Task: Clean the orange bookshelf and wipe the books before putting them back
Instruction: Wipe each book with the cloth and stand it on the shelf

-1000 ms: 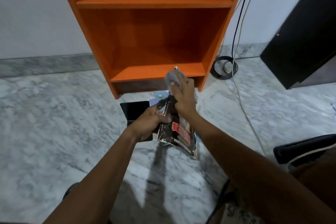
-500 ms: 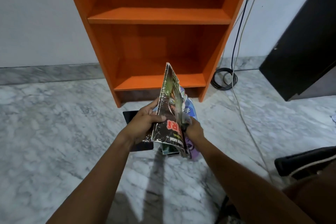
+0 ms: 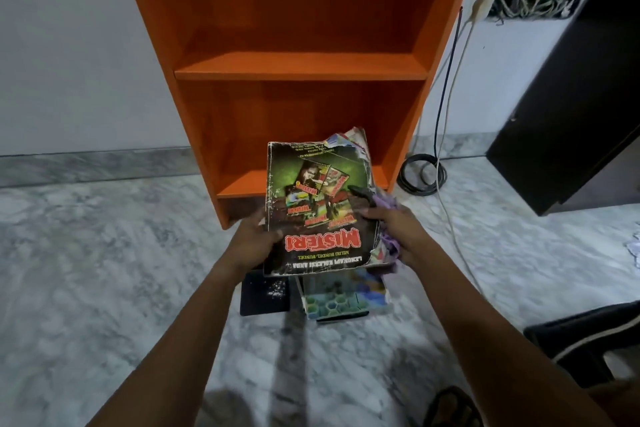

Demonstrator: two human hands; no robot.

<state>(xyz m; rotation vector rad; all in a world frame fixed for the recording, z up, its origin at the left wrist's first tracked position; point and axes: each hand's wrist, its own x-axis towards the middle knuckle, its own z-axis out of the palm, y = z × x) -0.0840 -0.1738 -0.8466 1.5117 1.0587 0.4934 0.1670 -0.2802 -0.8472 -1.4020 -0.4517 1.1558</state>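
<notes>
marble floor (image 3: pixel 104 270), orange bookshelf (image 3: pixel 301 66); left hand (image 3: pixel 254 243) fingers tight round magazine (image 3: pixel 318 211), right hand (image 3: pixel 401 236) fingers round magazine and purple cloth (image 3: pixel 389 203)

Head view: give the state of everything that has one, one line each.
orange bookshelf: upright, visible shelves bare.
Misteri magazine: closed, tattered, held above the floor books.
left hand: grips the magazine's left edge.
right hand: grips the magazine's right edge with the cloth.
purple cloth: bunched.
floor books: stacked flat.
black cable: coiled on floor.

home room, grey marble floor (image 3: pixel 86 270), white wall (image 3: pixel 69 45), orange bookshelf (image 3: pixel 298 66), cables (image 3: pixel 420 172) by the skirting
</notes>
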